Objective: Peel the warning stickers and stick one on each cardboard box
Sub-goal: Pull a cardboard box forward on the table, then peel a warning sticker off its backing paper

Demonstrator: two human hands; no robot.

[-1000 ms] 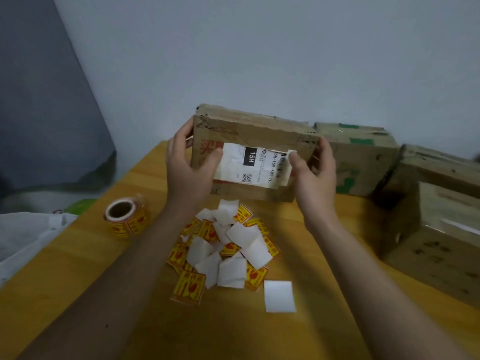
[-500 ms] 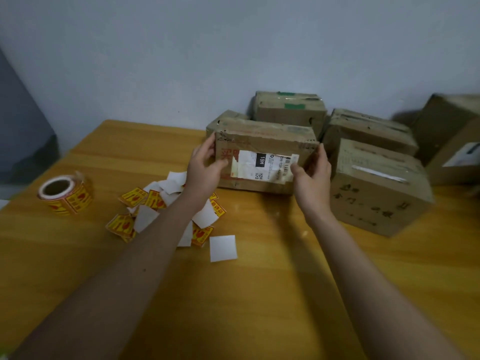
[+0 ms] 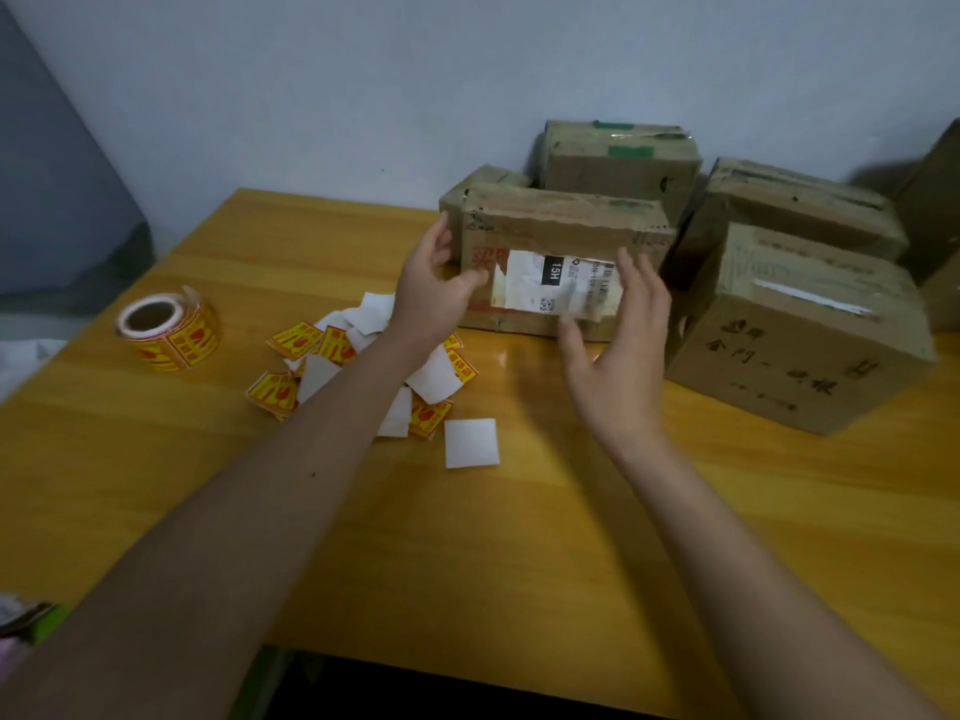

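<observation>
Warning stickers (image 3: pixel 332 350) lie in a loose heap on the wooden table (image 3: pixel 519 563), mixed with white backing squares, directly beneath and just nearer the body than the left hand (image 3: pixel 431 298); the sticker roll (image 3: pixel 166 327) stands well apart, farther out to that hand's left. Cardboard box (image 3: pixel 561 236) with the white shipping label (image 3: pixel 550 285) sits just beyond both sets of fingertips, long axis running left to right, label face toward the camera. Left hand: fingers relaxed and slightly curved, thumb touching or nearly touching the label's left edge, nothing gripped. Right hand (image 3: pixel 618 350): fingers straight and spread, blurred, in front of the box's right half; contact cannot be told; holding nothing. No yellow sticker is visible on this box's near or top face. Judgement: the next move turns on the heap lying below and behind the left fingers, so the left hand is the nearer one to drop back and pick a sticker; the right hand stays placed to steady the box. Other boxes (image 3: pixel 800 324) stand beyond the right fingers, to their right.
</observation>
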